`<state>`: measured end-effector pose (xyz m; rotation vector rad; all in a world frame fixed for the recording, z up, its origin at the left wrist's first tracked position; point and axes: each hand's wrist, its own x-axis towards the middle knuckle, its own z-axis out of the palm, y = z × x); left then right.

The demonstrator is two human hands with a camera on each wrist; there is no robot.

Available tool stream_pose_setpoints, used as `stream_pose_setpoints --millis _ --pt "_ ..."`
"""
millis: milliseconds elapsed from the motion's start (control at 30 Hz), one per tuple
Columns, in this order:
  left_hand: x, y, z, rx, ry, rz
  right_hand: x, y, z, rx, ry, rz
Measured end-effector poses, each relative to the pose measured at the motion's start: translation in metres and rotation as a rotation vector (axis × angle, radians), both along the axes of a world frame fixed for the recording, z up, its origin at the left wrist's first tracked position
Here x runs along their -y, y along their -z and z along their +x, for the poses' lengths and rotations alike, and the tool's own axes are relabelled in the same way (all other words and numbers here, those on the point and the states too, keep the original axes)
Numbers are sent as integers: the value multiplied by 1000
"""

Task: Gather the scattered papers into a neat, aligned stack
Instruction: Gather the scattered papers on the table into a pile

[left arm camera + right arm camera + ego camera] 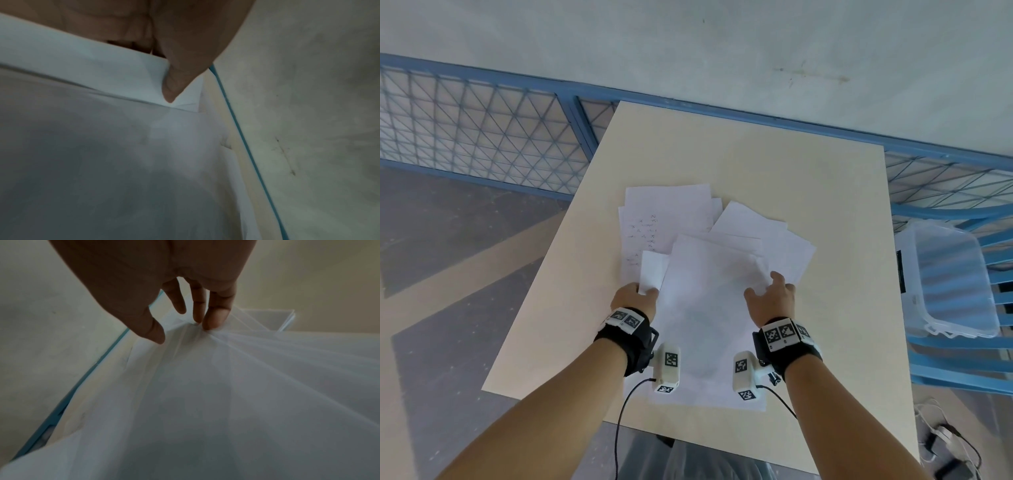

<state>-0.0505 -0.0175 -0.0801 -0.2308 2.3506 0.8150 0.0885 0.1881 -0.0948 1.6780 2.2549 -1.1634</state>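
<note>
A person's two bare hands are working on a loose pile of white papers (709, 274) lying on a pale table (825, 205). The left hand (635, 298) is pinching the near corner of a small sheet (652, 270), thumb on top and the other fingers hidden beneath it. The right hand (770, 298) is resting on the right edge of the large top sheet (705, 308) with its fingers spread; in the right wrist view two fingertips (213, 319) are pressing into the paper and wrinkling it, while the thumb is hovering just clear. Between the two hands the top sheet is reaching back toward the person. Beyond the hands, more sheets are fanning out at different angles, one bearing faint handwriting (643, 236). Well to the right of the right hand, a clear plastic bin (955, 274) is sitting on a blue chair (962, 363).
</note>
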Motion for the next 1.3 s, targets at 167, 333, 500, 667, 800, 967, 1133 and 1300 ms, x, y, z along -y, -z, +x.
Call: stream_pose_setpoints --millis 167,333,500,667,800,967,1133,1300 --pt "-14 3 -4 -55 59 28 -2 -1 -2 11 -32 28" --pt "-24 -2 -18 -48 54 107 -6 -2 -4 -9 -24 23" --pt "-37 -3 -17 -55 172 68 -6 -2 -5 -56 -63 9" --pt "-43 -8 -18 52 107 9 -12 -6 -5 -111 21 -25" --pt "-38 1 -14 22 111 43 -16 -8 -4 -123 35 -55" --pt "-35 7 -14 -91 70 106 -11 -6 -5 -138 -31 -65" --pt "-27 9 -29 -175 100 -201 -22 -5 1 54 -86 134" --pt "-23 13 -47 -123 110 -212 -28 11 8 98 -169 76"
